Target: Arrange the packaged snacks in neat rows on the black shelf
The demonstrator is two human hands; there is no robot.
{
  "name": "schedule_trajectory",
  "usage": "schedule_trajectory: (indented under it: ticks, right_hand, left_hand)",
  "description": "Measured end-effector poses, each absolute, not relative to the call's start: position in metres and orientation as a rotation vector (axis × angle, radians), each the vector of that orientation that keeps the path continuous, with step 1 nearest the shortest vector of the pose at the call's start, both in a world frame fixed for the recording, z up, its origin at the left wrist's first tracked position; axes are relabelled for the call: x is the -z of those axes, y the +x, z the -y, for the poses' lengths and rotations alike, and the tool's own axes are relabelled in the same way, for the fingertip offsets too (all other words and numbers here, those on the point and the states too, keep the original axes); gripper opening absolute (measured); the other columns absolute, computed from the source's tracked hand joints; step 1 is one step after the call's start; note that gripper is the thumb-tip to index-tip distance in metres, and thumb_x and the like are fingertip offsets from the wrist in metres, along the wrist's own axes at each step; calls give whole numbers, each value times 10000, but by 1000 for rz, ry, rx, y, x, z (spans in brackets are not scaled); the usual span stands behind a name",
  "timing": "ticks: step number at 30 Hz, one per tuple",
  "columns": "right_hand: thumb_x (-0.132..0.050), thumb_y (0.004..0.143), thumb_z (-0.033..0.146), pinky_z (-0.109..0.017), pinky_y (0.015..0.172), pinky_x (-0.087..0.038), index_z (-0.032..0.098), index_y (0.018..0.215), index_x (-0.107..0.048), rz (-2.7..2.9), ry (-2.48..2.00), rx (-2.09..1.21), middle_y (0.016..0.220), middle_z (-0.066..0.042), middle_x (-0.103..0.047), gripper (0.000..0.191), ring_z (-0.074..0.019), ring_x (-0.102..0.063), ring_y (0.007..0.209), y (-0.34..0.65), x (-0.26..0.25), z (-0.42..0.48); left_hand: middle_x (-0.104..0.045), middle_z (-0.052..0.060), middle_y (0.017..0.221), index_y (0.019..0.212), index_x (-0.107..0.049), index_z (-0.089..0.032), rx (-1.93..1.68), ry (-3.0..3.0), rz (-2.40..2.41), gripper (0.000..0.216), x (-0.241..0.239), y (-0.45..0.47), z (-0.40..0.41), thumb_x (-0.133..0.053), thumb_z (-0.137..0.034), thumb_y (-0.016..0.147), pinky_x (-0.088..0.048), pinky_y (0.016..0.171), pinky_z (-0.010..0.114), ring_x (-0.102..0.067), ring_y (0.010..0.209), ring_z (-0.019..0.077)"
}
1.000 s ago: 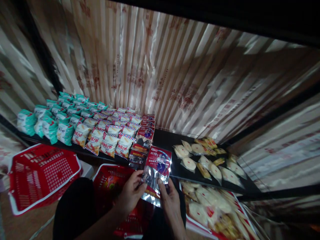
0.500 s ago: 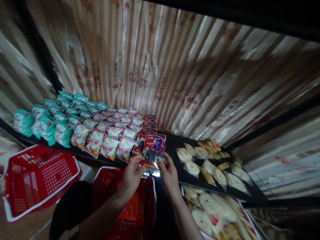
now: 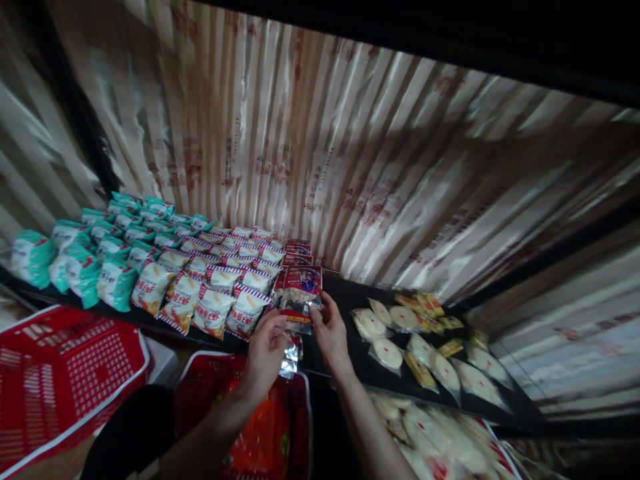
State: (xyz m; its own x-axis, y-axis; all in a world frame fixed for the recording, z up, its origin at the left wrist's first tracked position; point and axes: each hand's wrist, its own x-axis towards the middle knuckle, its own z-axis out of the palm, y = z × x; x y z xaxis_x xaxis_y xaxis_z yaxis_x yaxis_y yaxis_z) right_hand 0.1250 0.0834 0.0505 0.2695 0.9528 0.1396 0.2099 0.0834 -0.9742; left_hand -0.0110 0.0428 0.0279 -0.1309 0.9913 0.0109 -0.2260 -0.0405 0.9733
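Observation:
A dark red and black snack packet is tilted over the front of the shelf, at the near end of a row of matching packets. My right hand pinches its lower right side, thumb on the front. My left hand is closed at its lower left corner, fingers partly hidden. Below the thumb, a shiny silver packet end hangs out from my left hand. White shrimp-snack bags with striped tops stand just left of the row.
Teal snack bags fill the shelf's left end. Clear-wrapped round white pieces and yellow packets lie on the black shelf at right. Red baskets stand below, one holding orange packages. Striped sheeting hangs behind.
Both hands have brought the packet slightly left and back, against the row. The silver end now shows lower, beneath my left hand. The view has shifted a little.

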Motion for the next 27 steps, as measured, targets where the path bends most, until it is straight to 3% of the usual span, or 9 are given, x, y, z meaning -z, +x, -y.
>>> schedule_trajectory:
  ticks: [9,14,20,27]
  right_hand:
    - [-583,737,436,-301,689,-491,159,1267,-487,1206,-1390,-782,978,-73,-677,605,-187,-625,765,124,-54,-94]
    - [-570,752,439,-297,717,-489,158,1249,-486,1208,-1369,-746,987,-71,-671,577,-182,-627,800,132,-58,-115]
    - [-534,764,398,-320,782,-476,167,1140,-575,1297,-1426,-556,977,-73,-688,444,-208,-629,883,144,-65,-175]
    - [-486,801,300,-311,817,-466,92,1116,-592,1464,-1617,-367,1006,-132,-680,392,-215,-630,919,145,-74,-235]
  left_hand:
    - [-519,96,1275,906,-665,-176,-1429,1049,-1126,203,-39,-11,-49,-545,-191,743,-487,891,348,-545,1103,222]
    - [-560,82,1236,889,-686,-195,-1398,1176,-1193,206,-51,-10,-71,-540,-160,748,-411,992,359,-501,1174,214]
    - [-651,83,1079,927,-681,-171,-1315,1257,-1241,282,-73,7,-130,-522,-74,714,-447,924,310,-597,1012,178]
    - [-693,89,968,974,-658,-136,-1201,1234,-1443,295,-82,23,-187,-480,-94,742,-468,777,266,-636,858,171]
